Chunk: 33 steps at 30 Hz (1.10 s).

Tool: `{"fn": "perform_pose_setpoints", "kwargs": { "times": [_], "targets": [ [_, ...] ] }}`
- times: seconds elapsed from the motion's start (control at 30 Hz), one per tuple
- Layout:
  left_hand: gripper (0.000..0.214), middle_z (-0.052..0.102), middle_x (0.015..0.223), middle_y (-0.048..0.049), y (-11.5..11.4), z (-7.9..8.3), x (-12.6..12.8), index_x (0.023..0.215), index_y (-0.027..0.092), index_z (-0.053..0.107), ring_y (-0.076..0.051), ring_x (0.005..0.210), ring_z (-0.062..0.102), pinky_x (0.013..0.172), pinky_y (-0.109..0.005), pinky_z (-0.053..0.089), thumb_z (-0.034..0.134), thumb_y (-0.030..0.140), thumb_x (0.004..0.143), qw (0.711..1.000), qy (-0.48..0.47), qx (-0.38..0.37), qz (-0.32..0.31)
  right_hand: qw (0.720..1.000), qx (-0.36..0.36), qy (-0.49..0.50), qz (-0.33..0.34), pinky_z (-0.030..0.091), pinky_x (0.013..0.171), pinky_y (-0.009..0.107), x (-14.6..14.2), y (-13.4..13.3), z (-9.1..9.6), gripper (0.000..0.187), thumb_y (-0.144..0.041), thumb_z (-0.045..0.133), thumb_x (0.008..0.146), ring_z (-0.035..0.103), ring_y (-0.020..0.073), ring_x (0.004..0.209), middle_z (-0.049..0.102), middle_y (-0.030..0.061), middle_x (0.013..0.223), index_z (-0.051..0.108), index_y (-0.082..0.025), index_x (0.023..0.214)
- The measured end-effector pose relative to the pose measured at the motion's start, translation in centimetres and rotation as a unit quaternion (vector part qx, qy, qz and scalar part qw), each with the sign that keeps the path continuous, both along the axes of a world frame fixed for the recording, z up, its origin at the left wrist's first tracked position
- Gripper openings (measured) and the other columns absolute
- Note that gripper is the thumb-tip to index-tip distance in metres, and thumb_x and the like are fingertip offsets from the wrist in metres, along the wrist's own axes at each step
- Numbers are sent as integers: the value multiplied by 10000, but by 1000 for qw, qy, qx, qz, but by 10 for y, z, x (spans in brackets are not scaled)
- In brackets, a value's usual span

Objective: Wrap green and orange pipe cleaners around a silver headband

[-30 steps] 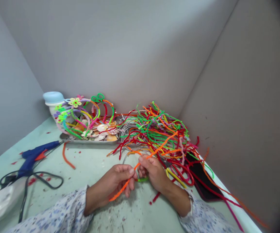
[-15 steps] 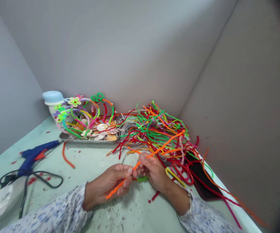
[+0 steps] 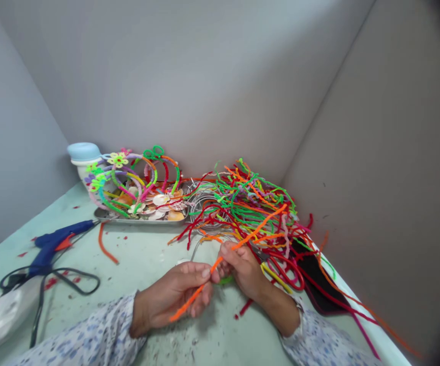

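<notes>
An orange pipe cleaner (image 3: 260,229) runs slantwise through both hands, its far end over the pile and its near end below my left fingers. My left hand (image 3: 177,292) pinches it between thumb and fingers. Close beside it, my right hand (image 3: 242,269) grips the same stem farther up. A short green piece (image 3: 226,280) shows behind my hands, partly hidden. Just beyond them lies a tangled heap of pipe cleaners (image 3: 250,198) in red, green, orange and other colours, with a coil of silver wire (image 3: 204,203) at its left.
A metal tray (image 3: 143,220) holds shells (image 3: 161,200) and several pipe-cleaner hoops (image 3: 153,173) with flowers. Behind it stands a white bottle with a blue lid (image 3: 84,151). A blue glue gun (image 3: 48,246) with its cord lies left. A dark flat object (image 3: 321,284) rests at right.
My left hand has shifted slightly right and down along with the near end of the orange pipe cleaner. My right hand stays nearly in place.
</notes>
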<state>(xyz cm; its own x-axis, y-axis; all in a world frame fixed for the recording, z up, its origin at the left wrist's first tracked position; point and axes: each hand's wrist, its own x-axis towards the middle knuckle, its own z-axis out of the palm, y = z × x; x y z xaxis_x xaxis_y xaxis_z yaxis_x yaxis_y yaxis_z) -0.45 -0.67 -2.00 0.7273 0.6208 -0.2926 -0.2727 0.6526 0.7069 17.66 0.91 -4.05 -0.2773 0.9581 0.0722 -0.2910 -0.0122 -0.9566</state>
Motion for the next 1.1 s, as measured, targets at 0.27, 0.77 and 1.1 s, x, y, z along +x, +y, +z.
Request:
{"fn": "perform_pose_setpoints", "kwargs": {
  "times": [0.27,0.77,1.1],
  "targets": [
    [290,647,685,-10,1,4,4,886,114,611,-48,461,546,460,-144,406,773,294,726,992,38,96,66,999,1,20,-36,346,493,241,0,4,-7,432,-431,617,851,437,96,438,479,-43,442,487,-186,521],
    [201,654,593,-9,0,-1,8,729,141,554,-58,377,546,353,-124,402,676,278,811,993,67,55,81,999,16,8,-47,331,513,237,0,3,-4,366,-431,632,843,439,93,475,518,-41,499,544,-174,598],
    [167,629,526,10,5,-1,2,746,113,622,-33,317,506,325,-97,378,683,253,817,999,23,-8,37,997,16,19,-72,349,538,234,0,5,-3,354,-455,655,824,475,103,519,562,-25,542,588,-168,628]
  ]
}}
